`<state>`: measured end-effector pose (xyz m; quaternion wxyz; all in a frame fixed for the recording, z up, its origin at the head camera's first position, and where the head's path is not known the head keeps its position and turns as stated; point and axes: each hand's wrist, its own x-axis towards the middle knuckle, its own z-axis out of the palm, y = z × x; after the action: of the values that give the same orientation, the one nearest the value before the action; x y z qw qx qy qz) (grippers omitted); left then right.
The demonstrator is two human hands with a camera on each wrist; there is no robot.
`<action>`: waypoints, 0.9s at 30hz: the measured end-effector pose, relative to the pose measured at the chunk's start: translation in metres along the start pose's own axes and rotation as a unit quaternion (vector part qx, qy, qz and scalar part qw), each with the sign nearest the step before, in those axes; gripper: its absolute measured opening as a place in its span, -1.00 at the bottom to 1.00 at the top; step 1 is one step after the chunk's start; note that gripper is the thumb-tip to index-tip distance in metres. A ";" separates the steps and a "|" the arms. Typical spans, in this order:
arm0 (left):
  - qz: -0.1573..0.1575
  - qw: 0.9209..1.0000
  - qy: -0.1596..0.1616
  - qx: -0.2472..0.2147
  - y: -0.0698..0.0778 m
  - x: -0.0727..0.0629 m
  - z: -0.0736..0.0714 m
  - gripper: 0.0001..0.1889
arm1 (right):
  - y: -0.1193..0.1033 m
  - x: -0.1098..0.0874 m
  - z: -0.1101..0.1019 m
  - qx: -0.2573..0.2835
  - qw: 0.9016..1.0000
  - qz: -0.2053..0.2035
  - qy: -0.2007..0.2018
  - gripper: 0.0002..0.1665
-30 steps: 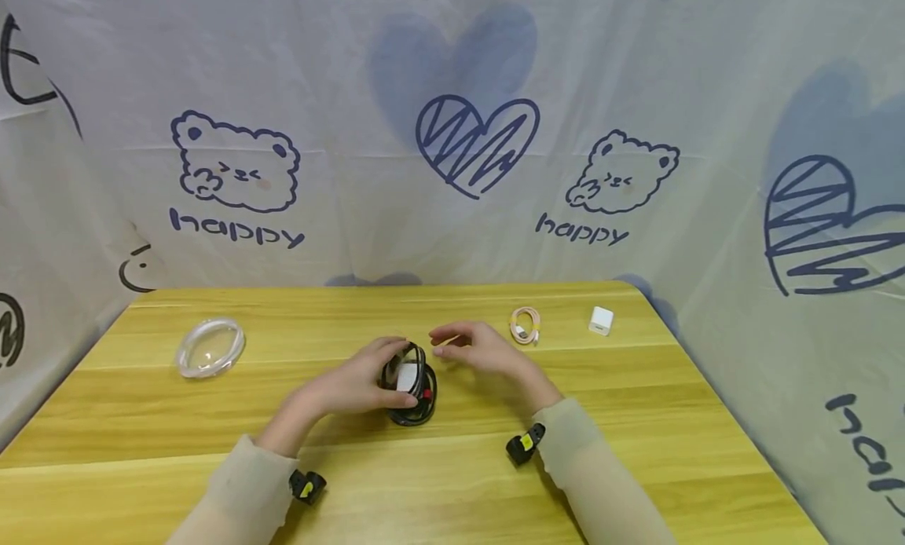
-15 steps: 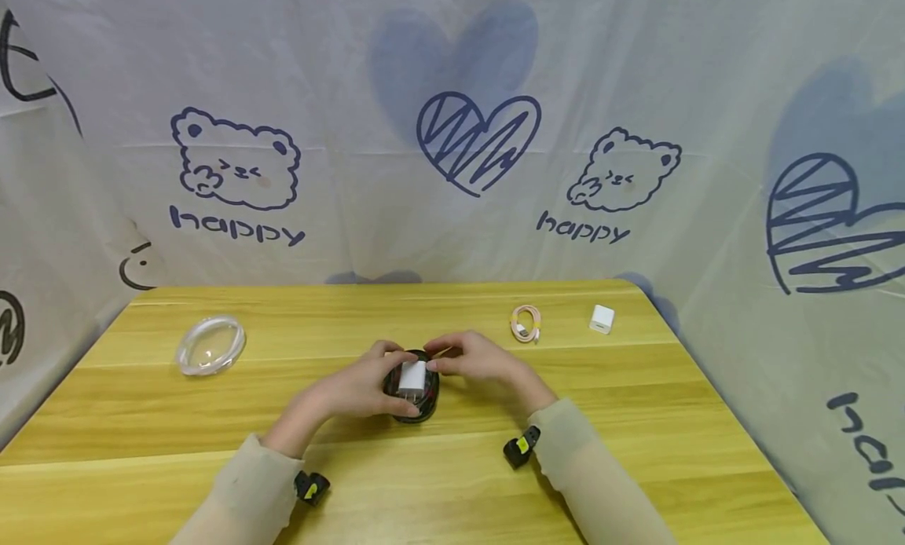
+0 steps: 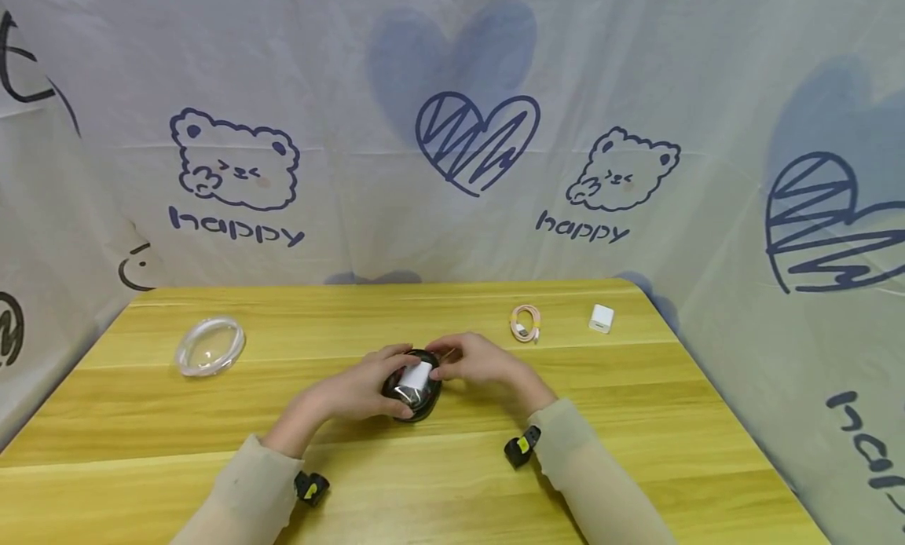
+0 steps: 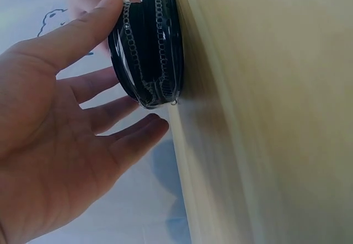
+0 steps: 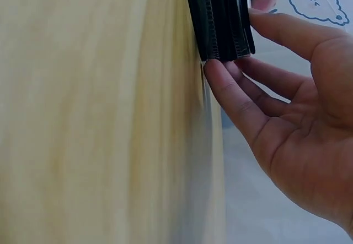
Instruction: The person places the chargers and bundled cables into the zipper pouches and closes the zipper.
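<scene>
Flat on the table lies a small round zippered case (image 3: pixel 423 408), black-edged with a clear, shiny top. Through that top a white plug charger (image 3: pixel 415 376) shows. My left hand (image 3: pixel 357 385) holds the case's left side, thumb on the near upper rim. From the right, my right hand (image 3: pixel 482 363) pinches the rim between thumb and fingers. In the left wrist view two rows of zipper teeth run along the side of the case (image 4: pixel 146 48), spread apart. The right wrist view has a fingertip (image 5: pixel 216 70) at the case's lower edge.
At the back right of the wooden table (image 3: pixel 452 482) lie a coiled pink cable (image 3: pixel 534 323) with a USB plug and a white charger cube (image 3: pixel 602 319). A clear round ring-shaped item (image 3: pixel 210 347) is on the left. A printed cloth (image 3: pixel 339 137) hangs behind.
The case's clear top, raised by the left hand a second ago over black cable and a red spot, is now down. My right hand has come leftward and taken hold of the rim.
</scene>
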<state>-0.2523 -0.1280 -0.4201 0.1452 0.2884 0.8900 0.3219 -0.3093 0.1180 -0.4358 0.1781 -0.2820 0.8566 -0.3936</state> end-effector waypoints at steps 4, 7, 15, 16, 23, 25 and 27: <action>0.002 1.000 0.010 0.007 -0.001 0.001 -0.001 -0.25 | 0.002 -0.002 -0.004 0.000 1.000 0.004 0.000 -0.38; 0.002 1.000 0.019 0.014 -0.002 0.001 -0.002 -0.27 | 0.004 -0.002 -0.005 0.001 1.000 0.007 0.001 -0.34; 0.008 1.000 0.018 0.014 -0.005 0.000 -0.004 -0.34 | 0.005 -0.003 -0.006 0.018 1.000 -0.014 -0.009 -0.25; 0.010 1.000 0.018 0.014 -0.006 0.000 -0.005 -0.35 | 0.005 -0.004 -0.007 0.021 1.000 -0.017 -0.013 -0.25; 0.047 0.998 0.031 0.034 -0.009 0.001 -0.006 -0.47 | 0.006 -0.005 -0.008 0.040 0.999 -0.013 -0.019 -0.25; 0.059 0.996 0.039 0.047 -0.009 0.001 -0.007 -0.51 | 0.006 -0.005 -0.008 0.042 0.999 -0.006 -0.014 -0.27; 0.064 0.995 0.047 0.062 -0.009 0.001 -0.008 -0.54 | 0.005 -0.005 -0.007 0.041 0.999 0.006 -0.005 -0.28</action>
<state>-0.2603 -0.1372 -0.4204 0.0641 0.3377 0.8938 0.2881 -0.3107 0.1274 -0.4351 0.1963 -0.2716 0.8405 -0.4257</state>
